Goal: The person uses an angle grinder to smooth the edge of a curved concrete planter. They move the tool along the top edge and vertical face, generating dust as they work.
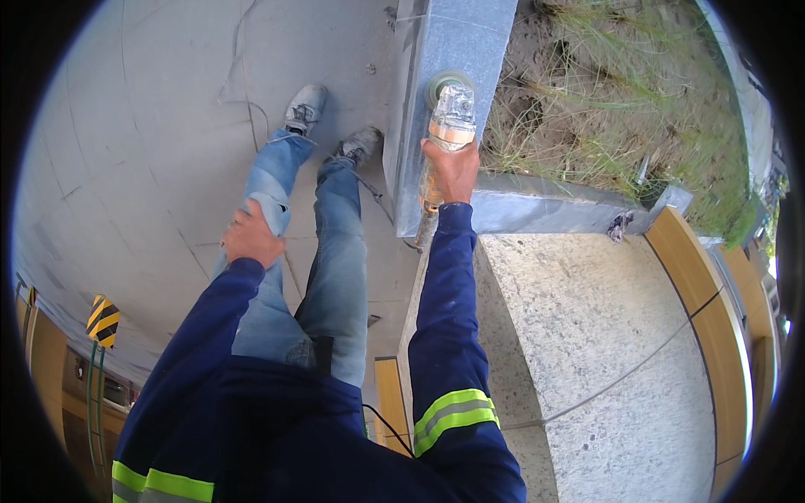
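My right hand (455, 170) is wrapped round the body of an orange, dust-covered angle grinder (454, 120). The grinder's round disc (438, 84) lies against the grey stone top (457, 38) of a low planter wall. My left hand (254, 235) is at my left knee, its fingers curled beside a pale blue-grey patch (272, 213) with a small dark spot. Whether that patch is a cloth or part of the jeans, I cannot tell.
Right of the wall, a planter bed (579, 101) holds soil and tufts of grass. Below it stands a rough, speckled pale block (604, 335), crossed by a grey cable (620, 373), beside curved wooden panels (696, 318). A thin cord (239, 54) lies on the paved floor (151, 134). A yellow-and-black striped marker (103, 321) stands at left.
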Action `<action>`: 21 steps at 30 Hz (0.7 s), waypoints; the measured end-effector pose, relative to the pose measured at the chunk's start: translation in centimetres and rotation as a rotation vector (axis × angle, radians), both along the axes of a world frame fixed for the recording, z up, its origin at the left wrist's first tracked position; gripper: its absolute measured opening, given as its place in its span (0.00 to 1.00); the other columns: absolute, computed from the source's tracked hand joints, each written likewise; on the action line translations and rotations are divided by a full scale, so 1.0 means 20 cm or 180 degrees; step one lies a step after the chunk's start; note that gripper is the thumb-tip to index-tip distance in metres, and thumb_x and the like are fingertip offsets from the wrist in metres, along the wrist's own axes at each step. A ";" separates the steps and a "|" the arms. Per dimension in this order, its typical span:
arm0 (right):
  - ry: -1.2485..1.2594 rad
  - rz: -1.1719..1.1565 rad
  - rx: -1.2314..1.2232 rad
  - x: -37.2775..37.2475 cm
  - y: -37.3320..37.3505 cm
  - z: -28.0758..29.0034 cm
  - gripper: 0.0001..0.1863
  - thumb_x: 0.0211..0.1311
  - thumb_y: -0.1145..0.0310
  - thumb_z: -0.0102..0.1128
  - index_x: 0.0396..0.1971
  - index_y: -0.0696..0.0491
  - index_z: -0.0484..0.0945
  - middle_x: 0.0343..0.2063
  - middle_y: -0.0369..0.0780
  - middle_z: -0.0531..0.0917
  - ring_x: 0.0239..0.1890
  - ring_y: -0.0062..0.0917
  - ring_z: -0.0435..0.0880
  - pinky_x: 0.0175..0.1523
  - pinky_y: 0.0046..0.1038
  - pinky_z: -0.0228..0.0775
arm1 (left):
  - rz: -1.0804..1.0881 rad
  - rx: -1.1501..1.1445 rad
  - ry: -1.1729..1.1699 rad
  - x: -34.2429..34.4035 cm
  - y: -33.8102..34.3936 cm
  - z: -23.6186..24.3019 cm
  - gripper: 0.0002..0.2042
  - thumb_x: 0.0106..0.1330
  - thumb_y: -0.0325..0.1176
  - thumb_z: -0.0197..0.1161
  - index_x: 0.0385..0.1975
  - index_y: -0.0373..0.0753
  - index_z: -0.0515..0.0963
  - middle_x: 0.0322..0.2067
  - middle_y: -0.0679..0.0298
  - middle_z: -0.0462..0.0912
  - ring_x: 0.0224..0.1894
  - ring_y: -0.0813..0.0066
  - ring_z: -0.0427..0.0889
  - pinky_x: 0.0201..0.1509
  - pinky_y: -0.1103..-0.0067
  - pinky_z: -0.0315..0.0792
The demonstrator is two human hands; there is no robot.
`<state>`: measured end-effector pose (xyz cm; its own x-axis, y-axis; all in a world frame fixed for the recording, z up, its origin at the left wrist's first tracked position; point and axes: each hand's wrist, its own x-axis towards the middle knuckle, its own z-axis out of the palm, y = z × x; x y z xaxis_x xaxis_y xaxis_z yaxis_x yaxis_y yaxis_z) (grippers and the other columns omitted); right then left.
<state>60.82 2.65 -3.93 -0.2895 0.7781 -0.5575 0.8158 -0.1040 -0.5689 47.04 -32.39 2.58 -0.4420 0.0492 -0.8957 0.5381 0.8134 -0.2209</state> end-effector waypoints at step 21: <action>0.0473 -0.0322 -0.0003 -0.10 0.10 0.02 0.28 0.50 0.66 0.81 0.50 0.61 0.81 0.43 0.43 0.89 0.42 0.30 0.88 0.52 0.33 0.78 | 0.0078 -0.0064 -0.0095 -0.06 0.02 0.01 0.52 0.55 0.53 0.77 0.73 0.34 0.55 0.56 0.43 0.77 0.56 0.42 0.86 0.55 0.40 0.80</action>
<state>58.90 4.74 -3.46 -0.2891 0.8069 -0.5151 0.7080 -0.1820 -0.6824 45.91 -31.98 2.71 -0.4158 0.0207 -0.9092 0.5248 0.8220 -0.2213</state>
